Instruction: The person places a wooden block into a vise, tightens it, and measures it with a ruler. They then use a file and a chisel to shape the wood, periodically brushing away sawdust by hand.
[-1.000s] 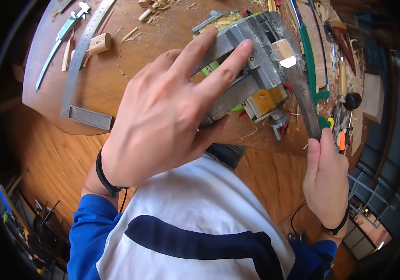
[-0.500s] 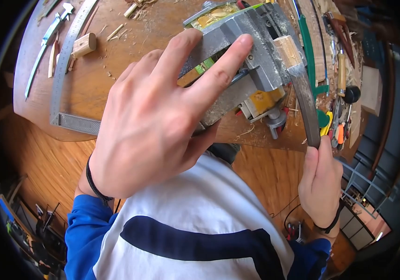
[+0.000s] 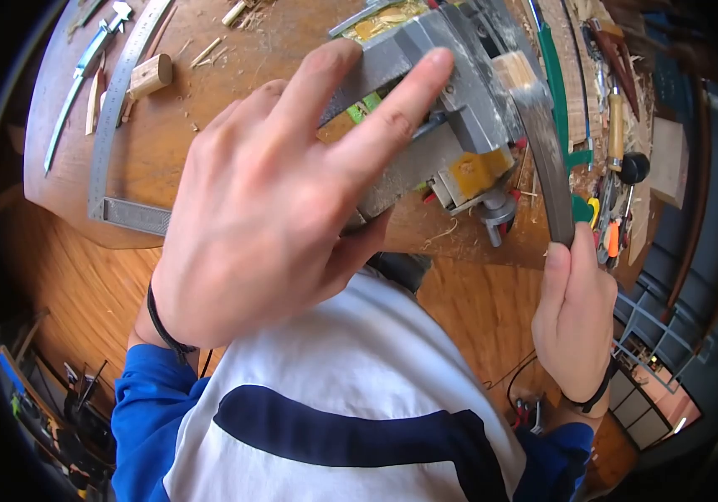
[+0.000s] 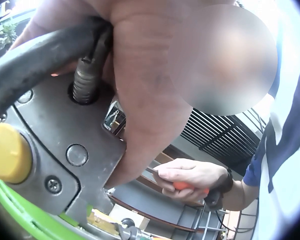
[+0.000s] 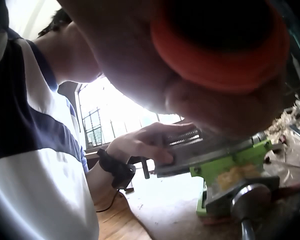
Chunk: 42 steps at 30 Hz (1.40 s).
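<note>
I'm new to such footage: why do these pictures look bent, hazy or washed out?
Head view: fisheye lens curves the round wooden table, corners black. Left wrist view: blurred patch, left hand too close. Right wrist view: window glare, and the file's orange handle looms out of focus.

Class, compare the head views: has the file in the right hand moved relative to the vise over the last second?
Yes. The file has slid forward across the wood block clamped in the vise, driven by the right hand.

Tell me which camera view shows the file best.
The head view: the whole grey file runs from the wooden piece to the right hand. The left wrist view shows only its orange handle; the right wrist view shows the handle's end.
</note>
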Tool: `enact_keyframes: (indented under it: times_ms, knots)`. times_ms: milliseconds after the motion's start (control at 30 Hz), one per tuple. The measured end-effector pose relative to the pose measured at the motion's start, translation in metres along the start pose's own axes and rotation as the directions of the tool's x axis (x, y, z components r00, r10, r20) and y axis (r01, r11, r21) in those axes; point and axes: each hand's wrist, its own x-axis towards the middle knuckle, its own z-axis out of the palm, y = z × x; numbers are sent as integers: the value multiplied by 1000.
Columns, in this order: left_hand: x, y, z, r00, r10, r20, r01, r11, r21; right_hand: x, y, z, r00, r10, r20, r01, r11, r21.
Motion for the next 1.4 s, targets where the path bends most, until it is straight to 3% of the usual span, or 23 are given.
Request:
enact_keyframes:
  times_ms: [333, 633, 933, 1033, 1133, 1400]
  knots:
    - [-1, 1, 0, 1000, -9, 19, 9, 1000, 7, -16, 11, 3, 995, 94, 13, -94, 994, 52]
    - [0, 3, -1, 1000, -20, 21, 19, 999, 44, 4, -6, -1, 999, 27, -32, -27, 1000, 15]
    - [0, 0, -1, 1000, 2, 13, -3, 1000, 25, -14, 13, 4, 1000, 25, -16, -25, 1000, 5]
    - [-1, -2, 2, 1000, 11, 4, -11, 999, 40, 5, -2, 2, 999, 37, -13, -37, 999, 15]
    - [0, 1, -1, 999, -11, 34, 10, 1000, 26, 26, -11, 5, 997, -44, -63, 46, 999, 24]
    - [0, 0, -4, 998, -19, 53, 17, 999, 35, -8, -3, 2, 993, 118, 9, -118, 993, 1]
